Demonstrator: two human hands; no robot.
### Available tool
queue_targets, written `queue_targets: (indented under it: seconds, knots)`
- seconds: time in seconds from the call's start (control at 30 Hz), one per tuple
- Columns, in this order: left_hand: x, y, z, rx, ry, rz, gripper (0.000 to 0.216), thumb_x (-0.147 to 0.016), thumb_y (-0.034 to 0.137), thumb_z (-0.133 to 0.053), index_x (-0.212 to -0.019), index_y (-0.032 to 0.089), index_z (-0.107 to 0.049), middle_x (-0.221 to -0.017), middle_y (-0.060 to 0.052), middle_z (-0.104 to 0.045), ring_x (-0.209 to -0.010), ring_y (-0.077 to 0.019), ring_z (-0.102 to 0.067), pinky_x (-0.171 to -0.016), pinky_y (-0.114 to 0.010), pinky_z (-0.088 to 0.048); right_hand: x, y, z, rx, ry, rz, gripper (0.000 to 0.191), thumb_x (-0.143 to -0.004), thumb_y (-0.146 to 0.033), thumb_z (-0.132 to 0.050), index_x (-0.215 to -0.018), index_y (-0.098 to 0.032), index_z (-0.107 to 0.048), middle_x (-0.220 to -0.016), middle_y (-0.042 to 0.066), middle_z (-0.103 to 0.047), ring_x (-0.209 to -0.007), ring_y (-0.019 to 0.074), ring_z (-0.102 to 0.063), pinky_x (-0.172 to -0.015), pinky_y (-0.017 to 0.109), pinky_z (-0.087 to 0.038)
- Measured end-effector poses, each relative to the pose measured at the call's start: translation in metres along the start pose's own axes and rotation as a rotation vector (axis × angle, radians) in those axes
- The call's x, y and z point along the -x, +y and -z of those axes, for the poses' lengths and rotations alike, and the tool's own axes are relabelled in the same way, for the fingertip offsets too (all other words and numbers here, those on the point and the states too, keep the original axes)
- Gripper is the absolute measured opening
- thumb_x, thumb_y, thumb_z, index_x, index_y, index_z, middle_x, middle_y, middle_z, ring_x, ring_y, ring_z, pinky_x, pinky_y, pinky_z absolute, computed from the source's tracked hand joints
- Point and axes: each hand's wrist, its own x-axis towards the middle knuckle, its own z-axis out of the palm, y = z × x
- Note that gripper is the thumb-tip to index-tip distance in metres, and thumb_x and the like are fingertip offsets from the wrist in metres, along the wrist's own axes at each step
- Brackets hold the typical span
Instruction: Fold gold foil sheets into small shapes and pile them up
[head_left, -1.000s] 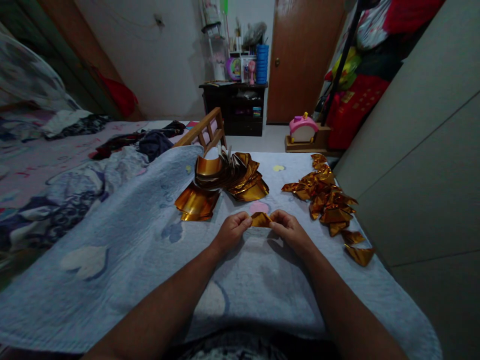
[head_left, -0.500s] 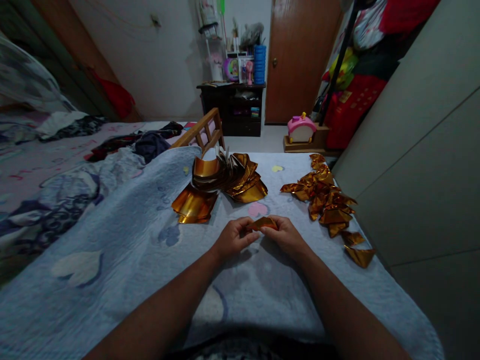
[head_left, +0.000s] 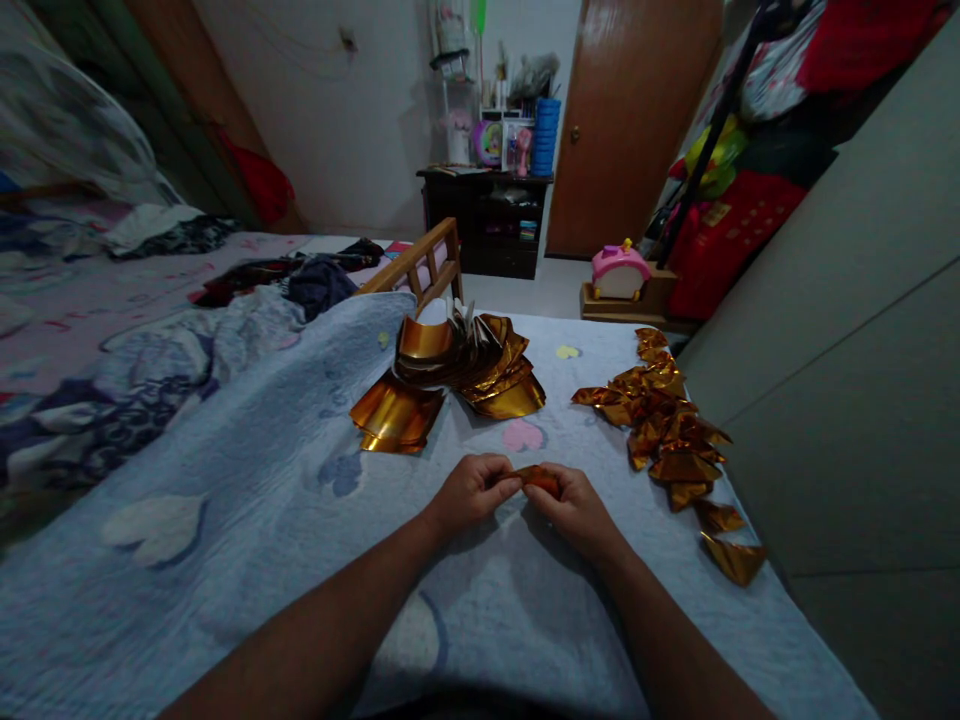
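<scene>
Between my two hands is a small folded piece of gold foil paper, pinched at both ends above the blue blanket. My left hand grips its left end, thumb in front and fingers behind. On its right end my right hand is closed the same way, and the thumbs nearly meet. Fingers cover much of the paper. Beyond my hands lies a fanned stack of gold foil sheets, some curled upright. To the right sits a heap of folded gold foil pieces, strung out along the bed edge.
The blue blanket with heart shapes covers the surface under my hands. A wooden rail stands behind the sheets. Crumpled clothes lie at left. A pale cabinet wall borders the right edge. A pink toy sits beyond the bed.
My left hand has closed in on the folded foil paper, and both thumbs now press its front near the middle. The view has shifted slightly. The stack and heap stay in place.
</scene>
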Motion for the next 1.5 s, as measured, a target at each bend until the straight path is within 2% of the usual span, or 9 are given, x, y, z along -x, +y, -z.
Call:
queue_targets:
  seconds: [0.07, 0.2, 0.37, 0.53, 0.77, 0.93, 1.23, 1.5]
  knots:
    - [0.0001, 0.0003, -0.0002, -0.004, -0.006, -0.008, 0.033, -0.087, 0.042, -0.057, -0.066, 0.016, -0.054, -0.064, 0.002, -0.046, -0.064, -0.0127, -0.044, -0.062, -0.025, -0.033, 0.0005, 0.0001, -0.0012, 0.039, 0.012, -0.011, 0.016, -0.077, -0.032, -0.062, -0.078, -0.017, -0.067, -0.068, -0.001, -0.058, -0.063, 0.0134, -0.048, -0.062, 0.026, -0.038]
    - [-0.0001, -0.0001, 0.0000, -0.018, -0.029, -0.052, 0.030, -0.087, 0.040, -0.057, -0.069, 0.016, -0.058, -0.066, 0.001, -0.050, -0.067, -0.0145, -0.049, -0.066, -0.027, -0.036, 0.0018, 0.0004, -0.0022, 0.077, 0.030, -0.017, 0.014, -0.075, -0.030, -0.061, -0.068, -0.018, -0.060, -0.060, -0.003, -0.050, -0.058, 0.0122, -0.043, -0.058, 0.025, -0.036]
    - [-0.0006, 0.0007, 0.0008, -0.029, -0.058, -0.070, 0.026, -0.087, 0.038, -0.056, -0.076, 0.016, -0.064, -0.072, -0.002, -0.056, -0.073, -0.0168, -0.053, -0.070, -0.028, -0.039, 0.0018, 0.0001, -0.0022, 0.095, 0.019, -0.013, 0.014, -0.074, -0.030, -0.059, -0.066, -0.019, -0.057, -0.059, -0.003, -0.048, -0.057, 0.0120, -0.042, -0.057, 0.025, -0.035]
    - [-0.0007, 0.0036, 0.0000, -0.013, -0.041, -0.045, 0.026, -0.087, 0.038, -0.055, -0.073, 0.016, -0.061, -0.068, 0.000, -0.053, -0.070, -0.0156, -0.050, -0.067, -0.026, -0.037, 0.0003, -0.0001, -0.0010, 0.098, 0.005, -0.023, 0.014, -0.074, -0.028, -0.060, -0.065, -0.020, -0.053, -0.058, -0.004, -0.044, -0.056, 0.0112, -0.039, -0.054, 0.024, -0.033]
    - [-0.0023, -0.0005, -0.0021, 0.095, -0.024, 0.005, 0.030, -0.090, 0.041, -0.057, -0.074, 0.016, -0.060, -0.065, 0.002, -0.048, -0.064, -0.0122, -0.044, -0.061, -0.024, -0.034, -0.0024, -0.0011, 0.0009, 0.083, 0.033, -0.023, 0.012, -0.074, -0.031, -0.059, -0.072, -0.019, -0.056, -0.061, -0.005, -0.045, -0.056, 0.0109, -0.039, -0.053, 0.024, -0.032]
    - [-0.0022, -0.0007, -0.0022, 0.059, 0.010, 0.045, 0.030, -0.090, 0.041, -0.055, -0.075, 0.016, -0.062, -0.065, 0.002, -0.049, -0.063, -0.0126, -0.044, -0.061, -0.025, -0.033, -0.0048, 0.0007, 0.0016, 0.070, 0.029, -0.009, 0.013, -0.075, -0.031, -0.059, -0.074, -0.019, -0.059, -0.062, -0.004, -0.047, -0.057, 0.0108, -0.040, -0.054, 0.024, -0.032]
    - [-0.0019, -0.0032, -0.0032, -0.016, 0.020, 0.006, 0.028, -0.089, 0.039, -0.054, -0.073, 0.017, -0.060, -0.068, 0.001, -0.052, -0.067, -0.0141, -0.049, -0.065, -0.026, -0.036, -0.0057, 0.0005, 0.0005, 0.105, 0.015, 0.002, 0.010, -0.075, -0.028, -0.059, -0.073, -0.018, -0.061, -0.061, -0.003, -0.050, -0.057, 0.0115, -0.042, -0.054, 0.025, -0.034]
    - [-0.0021, -0.0003, -0.0021, 0.034, -0.008, 0.008, 0.027, -0.089, 0.037, -0.053, -0.073, 0.016, -0.059, -0.067, 0.001, -0.050, -0.065, -0.0131, -0.046, -0.064, -0.026, -0.035, -0.0075, 0.0000, -0.0020, 0.106, 0.004, 0.033, 0.012, -0.077, -0.028, -0.059, -0.072, -0.018, -0.061, -0.061, -0.003, -0.050, -0.059, 0.0117, -0.044, -0.055, 0.024, -0.034]
